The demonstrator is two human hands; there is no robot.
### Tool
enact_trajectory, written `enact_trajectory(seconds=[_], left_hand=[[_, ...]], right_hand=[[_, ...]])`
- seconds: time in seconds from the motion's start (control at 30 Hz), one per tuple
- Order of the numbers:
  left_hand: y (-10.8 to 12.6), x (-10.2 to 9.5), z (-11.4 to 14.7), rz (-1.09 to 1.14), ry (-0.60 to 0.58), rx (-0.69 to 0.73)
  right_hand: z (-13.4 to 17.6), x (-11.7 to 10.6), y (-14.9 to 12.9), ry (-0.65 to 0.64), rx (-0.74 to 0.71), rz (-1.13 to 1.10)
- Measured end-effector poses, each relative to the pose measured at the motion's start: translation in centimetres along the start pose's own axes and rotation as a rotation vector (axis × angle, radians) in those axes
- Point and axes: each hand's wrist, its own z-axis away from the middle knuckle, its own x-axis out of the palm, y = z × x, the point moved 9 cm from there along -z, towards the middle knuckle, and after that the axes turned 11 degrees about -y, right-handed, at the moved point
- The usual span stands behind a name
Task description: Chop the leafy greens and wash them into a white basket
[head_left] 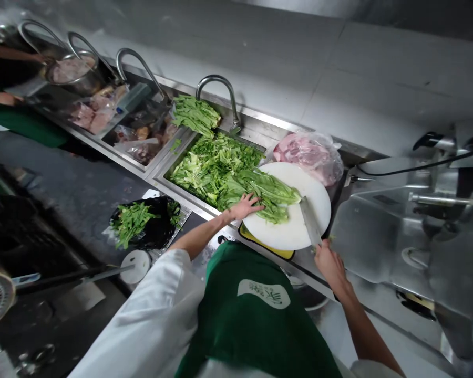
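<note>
Long green lettuce heads (274, 191) lie across a round white cutting board (289, 237), their stem ends pointing right. My left hand (246, 206) rests on the near side of the leaves, fingers spread. In my right hand (330, 260) is the handle of a cleaver (310, 220), whose blade touches the board at the stem ends. Left of the board, chopped lettuce (216, 163) fills a sink basin, and the leaf tips hang over it. The cleaver's handle is mostly hidden by my fingers.
Raw meat in a plastic bag (309, 155) sits behind the board. Whole leafy greens (197, 115) lie beside a faucet (220, 79). Bagged meat (98, 113) is in the sinks leftward, near another person's arm (3, 98). A black bag (152, 236) holds green scraps; a metal machine (382, 231) stands right.
</note>
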Motion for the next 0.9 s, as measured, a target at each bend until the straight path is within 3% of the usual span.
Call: enact_trajectory(seconds=[0.07,0.13,0.27,0.37,0.47,0.57,0.67,0.9], left_hand=[[-1.4,-0.5,0.5,-0.005,-0.025,0.074],[-2.0,-1.0,1.8,0.018,0.025,0.086],[-0.9,-1.7,5.8,0.085,0.32,-0.042],[0.2,-1.3,8.7,0.175,0.614,-0.271],[2.4,0.0,8.2,0.265,0.77,-0.353],[4.9,0.9,4.3,0.279,0.744,-0.275],[5.5,1.4,1.2,0.27,0.696,-0.267],[4.6,2.9,0.3,0.319,0.624,-0.251]], right_hand=[[0.8,-0.7,0.4,0.02,-0.044,0.058],[1.8,-1.9,1.1,0.07,-0.066,0.108],[3.0,-5.1,1.5,0.167,-0.115,0.196],[2.8,-7.1,-0.9,0.16,-0.238,0.236],[1.8,-8.0,-5.4,0.105,-0.42,0.312],[0.6,-7.9,-9.1,0.053,-0.532,0.403],[-0.4,-7.1,-10.5,0.007,-0.549,0.435],[-1.2,-6.8,-10.9,-0.038,-0.551,0.442]])
